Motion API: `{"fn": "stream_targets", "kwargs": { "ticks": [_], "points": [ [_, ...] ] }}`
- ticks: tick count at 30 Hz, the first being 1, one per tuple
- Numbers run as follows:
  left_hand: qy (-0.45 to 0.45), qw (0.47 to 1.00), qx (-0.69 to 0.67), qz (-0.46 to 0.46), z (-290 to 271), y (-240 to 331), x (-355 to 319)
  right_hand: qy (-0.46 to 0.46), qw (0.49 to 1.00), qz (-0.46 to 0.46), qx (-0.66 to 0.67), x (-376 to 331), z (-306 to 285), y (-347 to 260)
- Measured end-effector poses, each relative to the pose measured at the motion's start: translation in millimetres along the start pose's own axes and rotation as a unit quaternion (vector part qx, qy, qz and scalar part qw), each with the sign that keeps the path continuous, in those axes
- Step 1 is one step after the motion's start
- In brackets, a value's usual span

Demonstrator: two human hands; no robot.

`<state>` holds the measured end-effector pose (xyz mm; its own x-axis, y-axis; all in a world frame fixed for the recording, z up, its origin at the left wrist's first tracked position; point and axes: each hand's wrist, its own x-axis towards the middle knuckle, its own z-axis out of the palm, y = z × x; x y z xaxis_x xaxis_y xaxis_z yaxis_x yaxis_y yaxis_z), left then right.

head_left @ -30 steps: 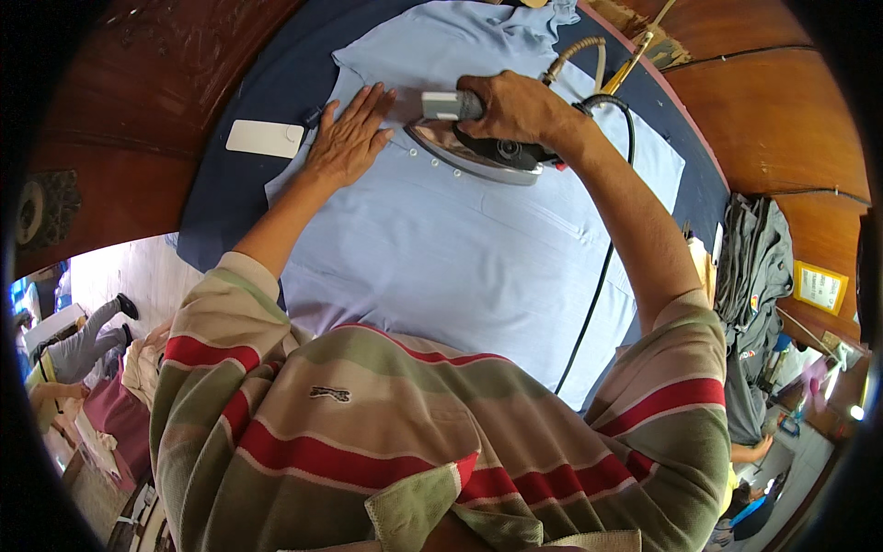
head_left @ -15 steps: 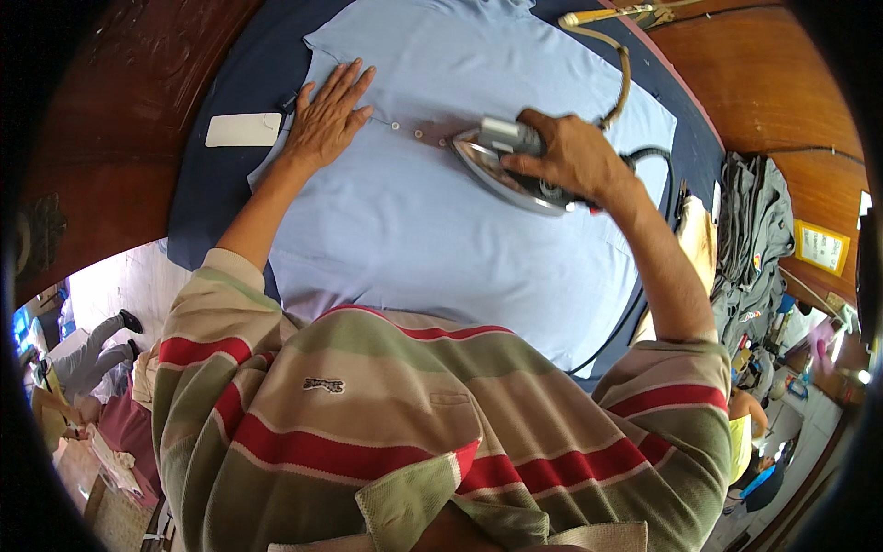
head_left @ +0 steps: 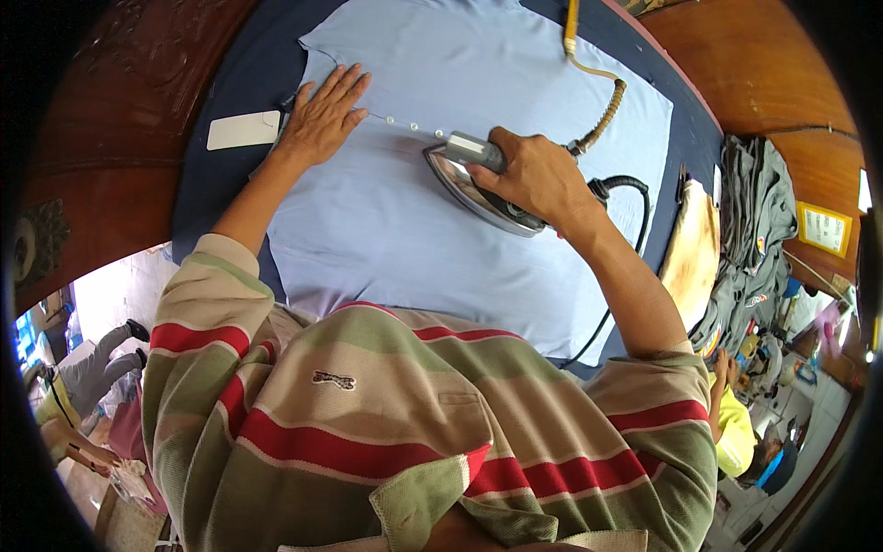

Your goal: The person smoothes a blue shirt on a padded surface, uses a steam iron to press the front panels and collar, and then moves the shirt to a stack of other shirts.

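Observation:
A light blue shirt (head_left: 405, 248) lies spread over a dark blue covered ironing surface (head_left: 207, 193), with a row of small pale buttons (head_left: 414, 127) across its upper middle. My right hand (head_left: 543, 179) is wrapped round the handle of a steam iron (head_left: 487, 202). The iron's soleplate rests on the shirt just below the button line, its tip pointing up and left. My left hand (head_left: 324, 115) lies flat on the shirt's left side, fingers stretched out and holding nothing.
A white card (head_left: 243, 130) lies left of my left hand. A coiled hose (head_left: 607, 115) and a black cord (head_left: 635, 184) run from the iron. At right are a scorched cream cloth (head_left: 694, 244) and grey garments (head_left: 754, 212). Other people are at both lower sides.
The iron in my right hand has moved left and slightly down over the shirt. The hose and cord have shifted with it. My left hand has hardly moved.

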<state>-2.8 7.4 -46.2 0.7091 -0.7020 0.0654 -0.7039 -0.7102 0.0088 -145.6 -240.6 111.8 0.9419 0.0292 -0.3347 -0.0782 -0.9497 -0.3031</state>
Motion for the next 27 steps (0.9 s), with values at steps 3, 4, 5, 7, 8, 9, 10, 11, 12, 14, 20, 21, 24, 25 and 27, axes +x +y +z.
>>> {"fn": "stream_targets", "kwargs": {
  "ticks": [3, 4, 5, 7, 8, 9, 10, 11, 12, 14, 20, 21, 24, 25, 27],
  "points": [
    [-0.020, 1.000, -0.012, -0.004, -4, 0, 1, 0.013, 0.999, 0.025, 0.031, -11, 0, 18],
    [-0.017, 1.000, -0.021, -0.006, -4, 2, 1, 0.005, 0.999, 0.036, 0.034, -15, -2, 28],
    [-0.013, 0.999, -0.032, -0.007, -3, 1, 1, -0.004, 0.998, 0.049, 0.035, -19, -5, 40],
    [-0.010, 0.999, -0.048, -0.008, -4, 3, 1, -0.018, 0.997, 0.062, 0.033, -31, -12, 67],
    [-0.009, 0.999, -0.041, -0.008, -5, 3, 1, -0.002, 0.998, 0.058, 0.026, -39, -13, 83],
    [-0.009, 0.999, -0.035, -0.008, -6, 3, 2, -0.005, 0.996, 0.086, 0.031, -48, -16, 94],
    [-0.012, 1.000, -0.028, -0.006, -3, 3, 1, -0.009, 0.993, 0.115, 0.039, -58, -17, 104],
    [0.007, 0.999, -0.042, 0.005, -2, 1, 2, -0.004, 0.994, 0.108, 0.029, -63, -20, 116],
    [0.006, 0.999, -0.045, 0.002, -1, 2, 2, 0.027, 0.994, 0.101, 0.017, -71, -17, 133],
    [0.005, 0.999, -0.042, -0.002, -3, 2, 2, 0.040, 0.984, 0.172, 0.029, -74, -24, 153],
    [-0.006, 0.999, -0.046, -0.012, -1, 1, 3, 0.132, 0.962, 0.224, 0.077, -60, -29, 196],
    [-0.011, 0.999, -0.047, -0.012, -1, 2, 3, 0.118, 0.968, 0.199, 0.095, -67, -28, 195],
    [-0.003, 0.999, -0.046, -0.012, -1, -1, 3, 0.013, 0.994, 0.069, 0.083, -72, -29, 169],
    [0.003, 0.999, -0.049, -0.006, 0, 0, 3, 0.010, 0.998, 0.047, 0.051, -72, -26, 164],
    [0.002, 0.999, -0.042, -0.009, -1, 0, 3, 0.023, 0.998, 0.060, 0.020, -62, -23, 156]
  ]
}}
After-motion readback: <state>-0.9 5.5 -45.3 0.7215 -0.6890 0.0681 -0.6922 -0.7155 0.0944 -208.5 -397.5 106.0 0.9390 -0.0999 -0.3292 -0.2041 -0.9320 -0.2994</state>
